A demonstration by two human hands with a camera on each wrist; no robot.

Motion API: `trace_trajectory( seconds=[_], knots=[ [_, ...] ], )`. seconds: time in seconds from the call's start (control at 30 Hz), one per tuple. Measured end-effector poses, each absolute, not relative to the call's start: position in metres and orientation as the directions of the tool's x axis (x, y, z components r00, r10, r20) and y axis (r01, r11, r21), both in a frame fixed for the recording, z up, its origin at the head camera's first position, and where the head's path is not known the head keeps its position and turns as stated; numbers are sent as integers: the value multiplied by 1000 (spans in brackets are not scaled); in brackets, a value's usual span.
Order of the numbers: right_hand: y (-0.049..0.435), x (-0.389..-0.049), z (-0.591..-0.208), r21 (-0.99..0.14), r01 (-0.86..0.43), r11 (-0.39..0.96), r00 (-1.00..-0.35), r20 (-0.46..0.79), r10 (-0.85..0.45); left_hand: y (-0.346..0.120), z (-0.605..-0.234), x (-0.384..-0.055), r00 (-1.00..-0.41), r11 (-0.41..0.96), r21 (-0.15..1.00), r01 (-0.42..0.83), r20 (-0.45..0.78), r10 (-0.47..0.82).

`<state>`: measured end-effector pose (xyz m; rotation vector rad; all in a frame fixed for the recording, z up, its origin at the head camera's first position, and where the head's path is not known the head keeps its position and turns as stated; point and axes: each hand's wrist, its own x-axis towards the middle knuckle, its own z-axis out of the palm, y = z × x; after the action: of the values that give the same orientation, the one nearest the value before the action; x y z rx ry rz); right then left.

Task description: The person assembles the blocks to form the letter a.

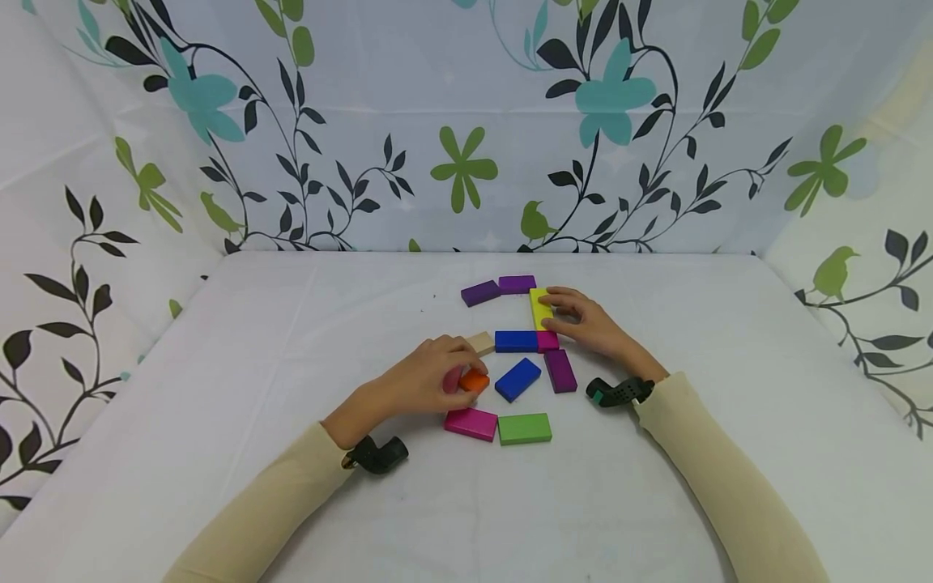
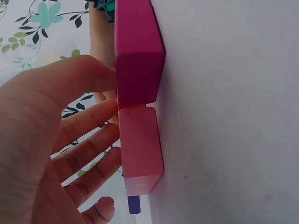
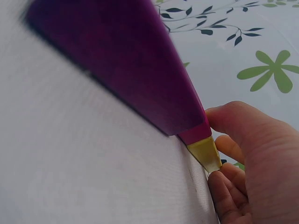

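Observation:
My left hand (image 1: 426, 376) pinches a small orange block (image 1: 475, 381) between thumb and fingers, low over the white table. A light pink block (image 2: 141, 149) lies under its fingers, partly hidden in the head view. The near magenta block (image 1: 470, 424) sits just in front of the thumb. Farther back, my right hand (image 1: 590, 324) grips a yellow block (image 1: 539, 309) at its right side, thumb toward the near end. That yellow block meets a small magenta block (image 1: 548, 341), which joins a long blue block (image 1: 515, 342).
Two purple blocks (image 1: 480, 293) lie at the back, and a natural wood block (image 1: 481, 343) is left of the long blue one. A tilted blue block (image 1: 518, 380), a dark purple block (image 1: 560, 371) and a green block (image 1: 525, 429) lie nearer. Patterned cloth (image 1: 466, 121) hangs behind.

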<state>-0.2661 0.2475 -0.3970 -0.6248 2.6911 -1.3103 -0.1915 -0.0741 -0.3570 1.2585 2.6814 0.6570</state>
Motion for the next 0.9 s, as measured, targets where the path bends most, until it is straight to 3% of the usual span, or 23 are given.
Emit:
trace_trajectory(
  seconds=[0.9],
  knots=[
    [246, -268, -398, -767, -315, 559, -916, 91, -391, -75, -361, -194, -645, 556, 446, 702, 66, 761]
  ],
)
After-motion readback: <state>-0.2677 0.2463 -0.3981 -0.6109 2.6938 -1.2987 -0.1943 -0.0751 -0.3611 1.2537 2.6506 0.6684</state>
